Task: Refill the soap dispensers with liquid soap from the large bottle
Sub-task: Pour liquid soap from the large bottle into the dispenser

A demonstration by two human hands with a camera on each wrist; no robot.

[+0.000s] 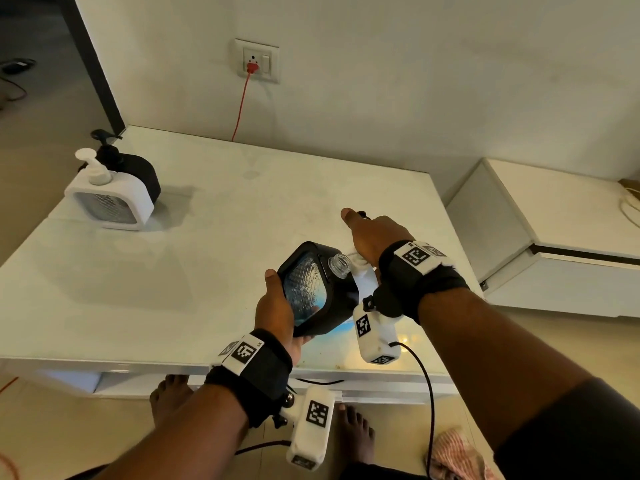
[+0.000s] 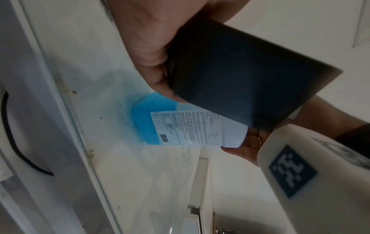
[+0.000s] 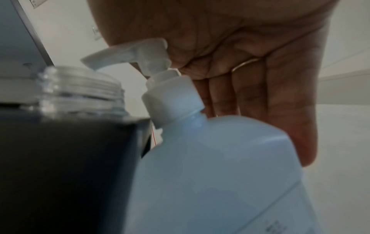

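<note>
White table [image 1: 207,271]: left hand [image 1: 277,313] grips tilted black dispenser [image 1: 318,289], neck open; right hand [image 1: 377,237], fingers straight, presses lg bottle's [image 3: 220,166] pump at 3 o'clock.

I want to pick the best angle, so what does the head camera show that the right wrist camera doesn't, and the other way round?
Only the head view shows the left hand gripping the black dispenser, two more dispensers, one white and one black, at the table's far left, and the wall socket.
Only the right wrist view shows the right hand pressing the pump of the large bottle, fingers straight.
Both show the held dispenser's open clear neck.
</note>
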